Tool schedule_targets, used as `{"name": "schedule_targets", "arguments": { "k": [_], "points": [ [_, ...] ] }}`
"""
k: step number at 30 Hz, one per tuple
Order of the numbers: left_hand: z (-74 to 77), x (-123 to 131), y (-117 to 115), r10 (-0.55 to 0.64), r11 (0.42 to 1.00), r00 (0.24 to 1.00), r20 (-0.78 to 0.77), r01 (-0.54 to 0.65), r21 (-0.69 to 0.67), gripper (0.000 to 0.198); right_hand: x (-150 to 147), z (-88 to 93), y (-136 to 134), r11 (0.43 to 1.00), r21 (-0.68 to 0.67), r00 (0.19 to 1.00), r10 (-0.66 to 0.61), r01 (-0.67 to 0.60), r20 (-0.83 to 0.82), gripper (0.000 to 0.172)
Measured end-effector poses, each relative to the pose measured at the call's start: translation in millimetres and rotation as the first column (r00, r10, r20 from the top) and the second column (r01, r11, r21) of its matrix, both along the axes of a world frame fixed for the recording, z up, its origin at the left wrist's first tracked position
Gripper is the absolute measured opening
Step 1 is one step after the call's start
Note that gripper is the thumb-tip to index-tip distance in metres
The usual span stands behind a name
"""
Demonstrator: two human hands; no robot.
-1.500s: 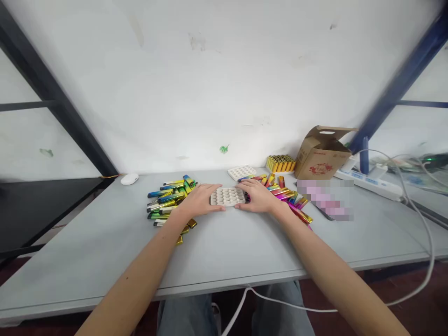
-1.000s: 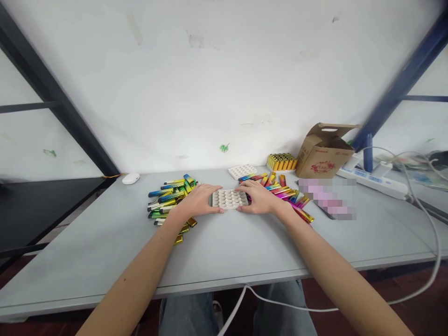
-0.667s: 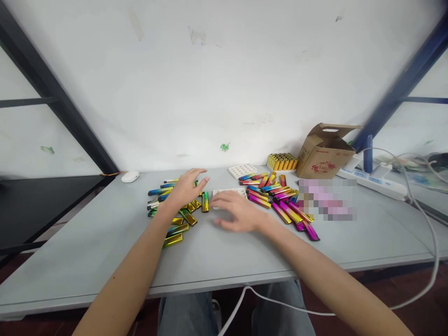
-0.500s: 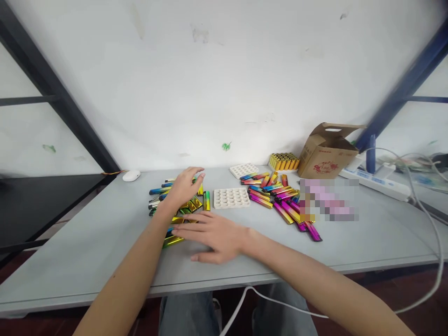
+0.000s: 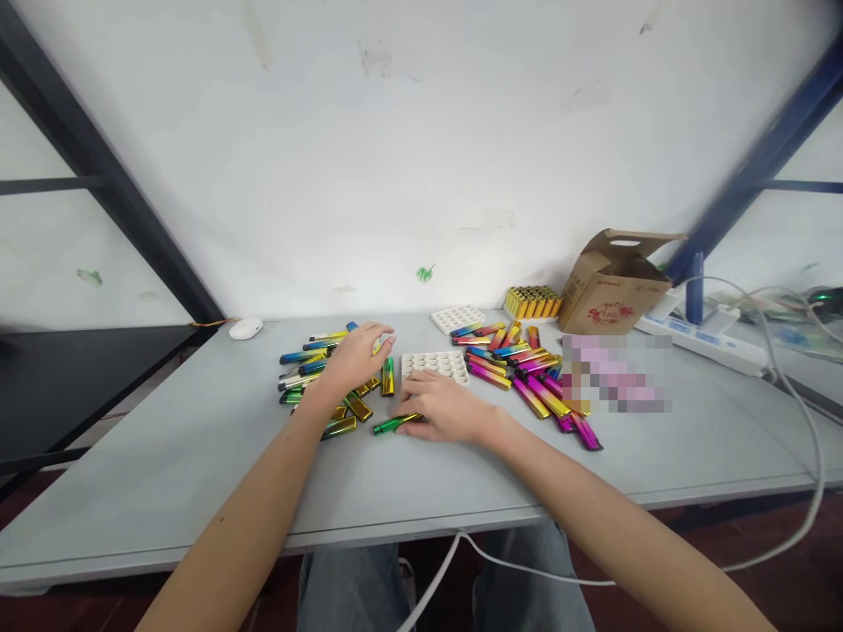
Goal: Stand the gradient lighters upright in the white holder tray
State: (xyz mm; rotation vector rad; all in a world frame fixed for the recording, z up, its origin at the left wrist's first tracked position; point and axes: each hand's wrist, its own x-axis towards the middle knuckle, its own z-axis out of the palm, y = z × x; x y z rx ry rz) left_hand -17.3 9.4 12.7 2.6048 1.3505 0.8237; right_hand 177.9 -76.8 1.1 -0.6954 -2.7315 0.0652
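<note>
A shiny green-and-gold lighter (image 5: 391,425) is in my right hand (image 5: 443,405), gripped between thumb and fingers low over the table. That hand is just in front of a white tray with rows of holes (image 5: 435,361) and covers part of it. My left hand (image 5: 356,355) hovers over a loose pile of blue, green and gold lighters (image 5: 304,357), its fingers stretched and thumb apart; it hides some of them. One upright-lying green-and-gold lighter (image 5: 388,377) rests between the pile and the tray.
To the right lies a pile of pink, orange and blue lighters (image 5: 530,393). Behind it are a second white tray (image 5: 457,319), a tray filled with yellow lighters (image 5: 535,303), an open cardboard box (image 5: 612,300) and a power strip (image 5: 715,344). A white case (image 5: 246,329) sits far left.
My right hand has moved right and away from the left pile and now holds a green-and-gold lighter near the tray. My left hand has shifted slightly right over the pile.
</note>
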Motion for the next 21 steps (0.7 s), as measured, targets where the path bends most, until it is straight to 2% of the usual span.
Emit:
{"name": "schedule_targets", "arguments": {
  "k": [3, 5, 6, 8, 10, 11, 12, 14, 17, 21],
  "points": [
    [-0.5, -1.0, 0.7, 0.009, 1.000, 1.000, 0.000, -0.009, 0.003, 0.041, 4.5, 1.5, 3.2, 0.994, -0.106, 0.991, -0.021, 0.007, -0.130, 0.024],
    [-0.5, -1.9, 1.5, 0.044, 0.999, 0.999, 0.006, -0.044, 0.010, 0.041, 9.0, 4.9, 7.8, 0.960, -0.278, 0.928, -0.132, 0.033, -0.348, 0.023],
    [-0.5, -1.8, 1.4, 0.065, 0.998, 0.998, 0.009, -0.065, 0.012, 0.041, 11.9, 7.0, 11.3, 0.921, -0.389, 0.848, -0.229, 0.029, -0.478, 0.023],
    [-0.8, -0.1, -0.1, 0.086, 0.996, 0.996, 0.007, -0.086, 0.011, 0.042, 18.4, 10.6, 20.2, 0.806, -0.589, 0.587, -0.448, -0.061, -0.674, 0.022],
    [-2.0, 3.8, -3.7, 0.043, 0.999, 0.999, -0.017, -0.043, 0.004, 0.045, 25.0, 12.8, 30.0, 0.680, -0.697, 0.311, -0.628, -0.226, -0.714, 0.022],
    [-3.1, 6.3, -6.1, 0.000, 1.000, 0.999, -0.040, 0.000, -0.001, 0.048, 28.0, 13.3, 34.5, 0.630, -0.718, 0.219, -0.687, -0.298, -0.693, 0.024],
    [-4.5, 8.9, -8.7, -0.049, 0.999, 0.996, -0.070, 0.048, -0.007, 0.053, 30.8, 13.5, 38.2, 0.590, -0.729, 0.159, -0.729, -0.348, -0.666, 0.026],
    [-7.8, 13.6, -13.4, -0.132, 0.991, 0.981, -0.141, 0.130, -0.027, 0.064, 35.1, 13.1, 43.3, 0.540, -0.747, 0.114, -0.776, -0.386, -0.620, 0.030],
    [-12.5, 17.5, -17.6, -0.190, 0.982, 0.953, -0.234, 0.183, -0.051, 0.078, 38.1, 12.1, 45.8, 0.499, -0.775, 0.122, -0.806, -0.388, -0.580, 0.037],
    [-14.9, 17.4, -17.7, -0.192, 0.981, 0.944, -0.267, 0.183, -0.058, 0.073, 37.2, 13.4, 44.2, 0.474, -0.767, 0.100, -0.820, -0.433, -0.563, 0.031]
  ]
}}
